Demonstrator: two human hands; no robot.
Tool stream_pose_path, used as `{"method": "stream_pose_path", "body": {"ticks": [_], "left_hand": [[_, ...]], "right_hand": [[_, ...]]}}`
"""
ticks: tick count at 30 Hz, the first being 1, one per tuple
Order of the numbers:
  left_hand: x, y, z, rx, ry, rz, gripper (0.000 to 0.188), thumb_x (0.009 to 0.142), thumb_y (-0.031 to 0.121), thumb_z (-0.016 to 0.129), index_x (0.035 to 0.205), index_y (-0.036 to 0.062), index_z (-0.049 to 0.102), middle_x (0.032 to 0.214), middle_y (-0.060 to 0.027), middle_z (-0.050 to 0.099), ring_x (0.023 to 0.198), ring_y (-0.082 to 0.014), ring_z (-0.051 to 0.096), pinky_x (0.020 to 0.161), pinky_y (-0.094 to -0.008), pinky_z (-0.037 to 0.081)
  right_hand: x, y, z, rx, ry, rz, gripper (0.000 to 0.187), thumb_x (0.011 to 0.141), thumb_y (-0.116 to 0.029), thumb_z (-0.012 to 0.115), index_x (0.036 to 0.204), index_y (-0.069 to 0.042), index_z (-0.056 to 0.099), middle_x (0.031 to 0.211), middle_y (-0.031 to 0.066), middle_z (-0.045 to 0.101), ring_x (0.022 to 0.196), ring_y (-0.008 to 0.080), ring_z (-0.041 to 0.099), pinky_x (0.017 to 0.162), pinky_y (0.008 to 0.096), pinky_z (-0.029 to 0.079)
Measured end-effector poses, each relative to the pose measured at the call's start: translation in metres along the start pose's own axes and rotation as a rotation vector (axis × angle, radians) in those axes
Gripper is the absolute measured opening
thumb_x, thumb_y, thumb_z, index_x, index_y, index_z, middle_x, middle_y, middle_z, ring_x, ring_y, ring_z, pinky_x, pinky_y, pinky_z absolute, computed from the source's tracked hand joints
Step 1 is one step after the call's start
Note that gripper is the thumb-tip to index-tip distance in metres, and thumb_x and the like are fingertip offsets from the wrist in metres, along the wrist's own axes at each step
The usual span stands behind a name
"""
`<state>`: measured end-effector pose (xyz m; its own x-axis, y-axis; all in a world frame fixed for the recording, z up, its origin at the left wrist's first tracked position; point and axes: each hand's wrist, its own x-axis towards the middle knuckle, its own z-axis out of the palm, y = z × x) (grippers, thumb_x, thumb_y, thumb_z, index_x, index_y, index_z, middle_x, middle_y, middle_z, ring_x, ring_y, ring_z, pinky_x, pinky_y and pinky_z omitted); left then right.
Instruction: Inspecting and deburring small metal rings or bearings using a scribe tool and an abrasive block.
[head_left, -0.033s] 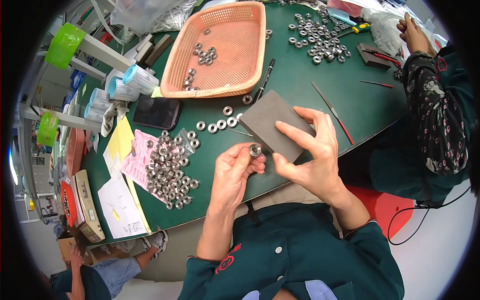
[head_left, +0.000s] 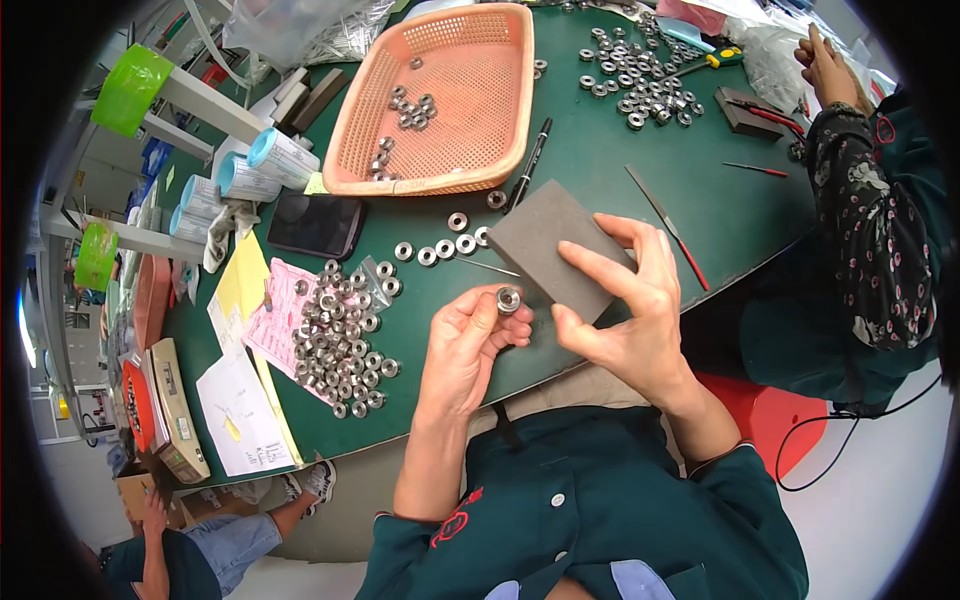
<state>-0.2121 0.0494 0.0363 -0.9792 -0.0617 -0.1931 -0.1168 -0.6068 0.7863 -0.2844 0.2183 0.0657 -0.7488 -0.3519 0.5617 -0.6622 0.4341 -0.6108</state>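
Between the thumb and fingers of my left hand [head_left: 466,345] is a small shiny metal ring [head_left: 509,299], its hole facing up. My right hand [head_left: 640,305] grips a flat dark grey rectangular block [head_left: 550,235], fingers over its top face and thumb at its near edge. The block is tilted beside the ring, with a small gap between them. Just beyond my left hand lie a few loose rings [head_left: 445,249] and a thin metal rod [head_left: 487,267]. A large pile of similar rings [head_left: 340,345] sits to the left, partly on pink paper [head_left: 275,320].
An orange plastic basket [head_left: 430,186] with several rings stands at the far side, a black pen [head_left: 530,165] beside it. A red-handled file [head_left: 668,230] lies right. More rings [head_left: 650,90] and a co-worker's hand [head_left: 828,72] are far right. A phone [head_left: 315,226] lies left.
My right hand and the grey block have shifted slightly to the right, away from the ring. My left hand has hardly moved.
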Motion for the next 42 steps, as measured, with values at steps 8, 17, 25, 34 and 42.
{"method": "stream_pose_path", "body": {"ticks": [8, 17, 25, 34, 42], "left_hand": [[0.001, 0.006, -0.001, 0.071, 0.129, 0.029, 0.032, 0.093, 0.019, 0.044, 0.111, -0.0052, 0.054, 0.077, -0.0053, 0.057, 0.064, -0.0088, 0.049, 0.058, -0.0220, 0.040], [-0.002, 0.002, 0.002, 0.275, 0.189, 0.072, 0.028, 0.093, 0.015, 0.041, 0.103, -0.0054, 0.058, 0.071, -0.0048, 0.056, 0.058, -0.0065, 0.046, 0.053, -0.0203, 0.037], [-0.004, -0.001, 0.004, 0.420, 0.199, 0.116, 0.027, 0.093, 0.014, 0.040, 0.096, -0.0036, 0.060, 0.070, -0.0062, 0.059, 0.055, -0.0051, 0.046, 0.050, -0.0186, 0.036], [-0.005, 0.002, 0.001, 0.165, 0.064, 0.064, 0.025, 0.092, 0.018, 0.047, 0.100, -0.0034, 0.057, 0.073, -0.0057, 0.053, 0.059, -0.0077, 0.046, 0.054, -0.0196, 0.036], [-0.007, 0.002, -0.002, 0.141, 0.071, 0.096, 0.020, 0.093, 0.012, 0.047, 0.103, -0.0018, 0.058, 0.082, -0.0060, 0.057, 0.069, -0.0105, 0.055, 0.061, -0.0223, 0.045]], "right_hand": [[-0.007, 0.009, -0.013, 0.031, 0.015, 0.075, 0.046, 0.050, -0.012, 0.071, 0.096, -0.006, 0.067, 0.107, 0.0186, 0.051, 0.092, 0.0307, 0.050, 0.081, 0.0378, 0.041], [-0.012, 0.010, -0.013, 0.050, -0.004, 0.084, 0.047, 0.049, -0.012, 0.071, 0.096, -0.006, 0.067, 0.108, 0.0183, 0.051, 0.093, 0.0305, 0.050, 0.082, 0.0377, 0.041], [-0.015, 0.008, -0.016, 0.047, -0.051, 0.107, 0.048, 0.050, -0.009, 0.067, 0.097, -0.004, 0.066, 0.109, 0.0183, 0.051, 0.098, 0.0289, 0.050, 0.083, 0.0365, 0.042], [-0.017, 0.007, -0.016, 0.061, -0.053, 0.095, 0.048, 0.050, -0.009, 0.067, 0.098, -0.004, 0.065, 0.109, 0.0182, 0.051, 0.098, 0.0293, 0.050, 0.083, 0.0370, 0.042], [-0.018, 0.005, -0.014, 0.053, -0.061, 0.100, 0.048, 0.051, -0.010, 0.067, 0.098, -0.004, 0.065, 0.110, 0.0180, 0.051, 0.098, 0.0295, 0.050, 0.084, 0.0372, 0.042]]}}
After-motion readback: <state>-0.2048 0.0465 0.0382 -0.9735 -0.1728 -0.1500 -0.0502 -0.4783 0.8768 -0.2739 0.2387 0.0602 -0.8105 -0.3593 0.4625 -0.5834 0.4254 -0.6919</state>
